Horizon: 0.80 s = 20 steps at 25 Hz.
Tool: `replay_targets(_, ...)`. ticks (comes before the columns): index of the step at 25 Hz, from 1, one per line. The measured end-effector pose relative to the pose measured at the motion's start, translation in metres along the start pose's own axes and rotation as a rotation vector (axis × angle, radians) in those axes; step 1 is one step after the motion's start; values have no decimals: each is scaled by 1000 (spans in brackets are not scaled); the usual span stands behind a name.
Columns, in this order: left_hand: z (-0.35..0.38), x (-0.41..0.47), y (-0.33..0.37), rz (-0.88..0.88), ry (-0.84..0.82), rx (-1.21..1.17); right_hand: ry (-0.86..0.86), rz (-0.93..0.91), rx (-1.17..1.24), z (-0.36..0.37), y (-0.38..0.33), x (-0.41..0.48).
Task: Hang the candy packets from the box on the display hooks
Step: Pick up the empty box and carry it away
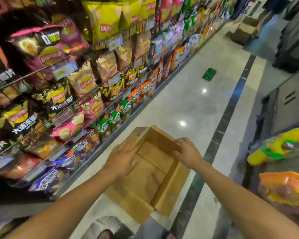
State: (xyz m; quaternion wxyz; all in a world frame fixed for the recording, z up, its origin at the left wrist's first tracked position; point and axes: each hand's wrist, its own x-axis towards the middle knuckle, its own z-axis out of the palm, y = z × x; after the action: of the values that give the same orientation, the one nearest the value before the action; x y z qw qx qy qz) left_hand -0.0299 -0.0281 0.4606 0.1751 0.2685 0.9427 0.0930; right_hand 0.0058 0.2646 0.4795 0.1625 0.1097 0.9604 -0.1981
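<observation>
Aisle, looking down. Cardboard box (171, 185) sits open on the tiled floor (188, 100), near the foot of the wire racks (86, 80), presumably so packets could go straight from box to display.

Left grip (123, 159): spread, fingers straight, palm laid flat on the box's left wall near the far corner. It presses and steadies; nothing is clasped.

Right grip (186, 152): fingers curled over the rim of the right wall at the far end, pinching the cardboard.

Inside the box only bare cardboard bottom flaps show; no candy packets in it. Judgement: hanging looks finished, and the two-sided hold suits lifting or shifting an empty box rather than reaching in.

Racks are crowded with crisp and snack bags; cannot tell which came from this box. Hooks not made out.

Orange bag (283, 192) and yellow bag (280, 147) bulge in at right, well apart from both grips
</observation>
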Motion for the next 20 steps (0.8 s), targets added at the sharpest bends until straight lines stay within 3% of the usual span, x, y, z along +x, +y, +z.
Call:
replay_targets(9,270,70,-3,-7,-386,57,-339,-51,-220,228,149,88)
replay_targets(14,358,69,-13,80,-629,104,-501,-113,-414,313,209,115)
replay_targets(17,386,62,-15,-61,-630,43,-492,-168,-586,334,216,125)
replay_targets(20,400,53,-16,-67,-474,152,-439,-179,-661,335,217,131)
